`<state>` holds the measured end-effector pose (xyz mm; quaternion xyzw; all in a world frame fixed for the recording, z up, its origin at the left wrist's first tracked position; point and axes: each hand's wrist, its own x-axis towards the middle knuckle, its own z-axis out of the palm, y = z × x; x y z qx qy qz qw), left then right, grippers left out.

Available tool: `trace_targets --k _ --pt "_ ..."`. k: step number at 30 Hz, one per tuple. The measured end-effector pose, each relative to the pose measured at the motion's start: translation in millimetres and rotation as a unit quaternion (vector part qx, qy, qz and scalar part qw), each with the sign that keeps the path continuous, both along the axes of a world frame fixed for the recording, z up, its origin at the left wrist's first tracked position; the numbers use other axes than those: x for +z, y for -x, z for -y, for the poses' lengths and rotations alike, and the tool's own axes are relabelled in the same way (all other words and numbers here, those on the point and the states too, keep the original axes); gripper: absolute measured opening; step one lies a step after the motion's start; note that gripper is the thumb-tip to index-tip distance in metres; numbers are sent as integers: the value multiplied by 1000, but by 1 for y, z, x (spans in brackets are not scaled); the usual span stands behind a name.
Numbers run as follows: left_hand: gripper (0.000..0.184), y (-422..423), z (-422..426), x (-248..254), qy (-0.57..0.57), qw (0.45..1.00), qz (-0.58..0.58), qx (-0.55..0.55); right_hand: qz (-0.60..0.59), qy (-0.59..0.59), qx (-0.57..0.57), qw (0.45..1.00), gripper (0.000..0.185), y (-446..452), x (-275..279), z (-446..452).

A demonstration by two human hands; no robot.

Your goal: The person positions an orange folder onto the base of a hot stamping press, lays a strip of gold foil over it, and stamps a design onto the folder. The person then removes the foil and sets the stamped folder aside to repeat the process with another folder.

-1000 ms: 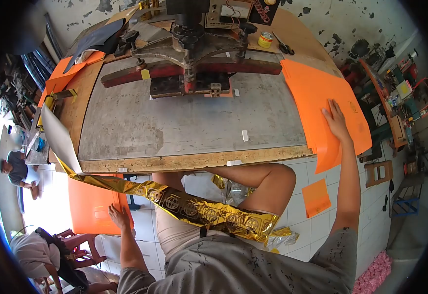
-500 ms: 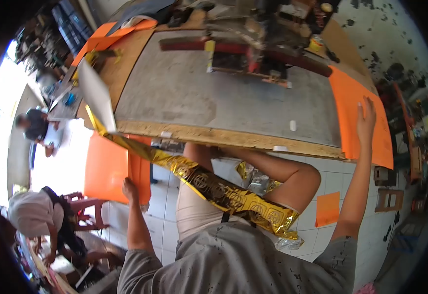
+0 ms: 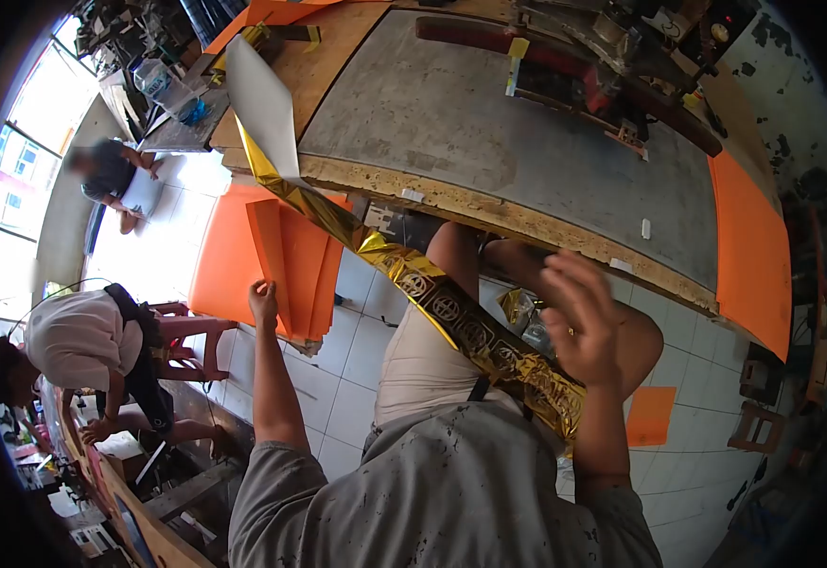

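Note:
My left hand [image 3: 263,303] is closed on the edge of an orange sheet [image 3: 267,248], which it lifts off a stack of orange sheets [image 3: 219,265] beside the table's left front. My right hand [image 3: 584,327], slightly blurred, is raised over my thigh with its fingers apart and holds nothing. A gold foil strip [image 3: 470,331] with dark cut-out patterns runs from the table's front left corner across my lap. More orange sheets [image 3: 752,256] lie on the table's right end.
A press [image 3: 612,66] stands over the grey table plate [image 3: 489,123]. One person [image 3: 82,331] bends at the lower left; another [image 3: 111,175] sits farther back. A red stool [image 3: 191,331] stands near the stack. An orange piece [image 3: 650,417] lies on the floor.
The view has turned left. My right hand has left the orange sheets on the right and moved in over my lap. My left hand has closed on a sheet and lifted its edge.

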<state>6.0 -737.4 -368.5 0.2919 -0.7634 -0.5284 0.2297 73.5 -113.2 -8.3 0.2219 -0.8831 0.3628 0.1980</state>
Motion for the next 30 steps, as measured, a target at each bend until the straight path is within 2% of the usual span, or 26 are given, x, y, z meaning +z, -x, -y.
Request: trace_targets --k 3,6,9,12,15,16,19,20,23,24,25,27,29,30 --pt "25 1 -1 20 -44 999 -7 -13 39 -13 91 995 32 6 -7 39" --pt "33 3 -2 36 -73 993 -22 -94 62 -37 149 986 31 11 -25 69" --pt "31 -2 -4 53 30 990 84 -108 88 -47 218 971 34 16 -37 91" --pt "25 -2 0 43 -139 985 50 -92 88 -57 243 964 33 17 -50 109" --pt "25 -3 9 24 -254 962 -82 -49 97 -66 259 959 32 15 -64 119" --pt "26 -5 8 35 -223 974 -49 10 102 -68 261 957 32 13 -69 121" --pt "26 -10 6 62 -102 985 -140 -18 122 -76 266 953 33 11 -78 123" --pt "27 -14 0 74 -82 987 -139 -4 140 -76 272 949 35 12 -81 126" --pt "26 -35 -35 126 47 993 -107 -21 208 -56 297 930 42 13 -89 141" --pt "24 -46 -54 147 110 992 -64 -24 237 -36 311 920 47 16 -92 151" --pt "25 -57 -75 159 126 989 -70 -37 266 -16 325 908 52 17 -96 163" --pt "27 -80 -122 177 158 982 -83 -63 246 48 320 914 65 16 -109 196" --pt "16 -106 -183 191 52 996 -48 -62 243 105 310 913 75 14 -125 233" --pt "17 -121 -201 173 83 990 -54 -105 251 130 303 910 78 13 -135 252"
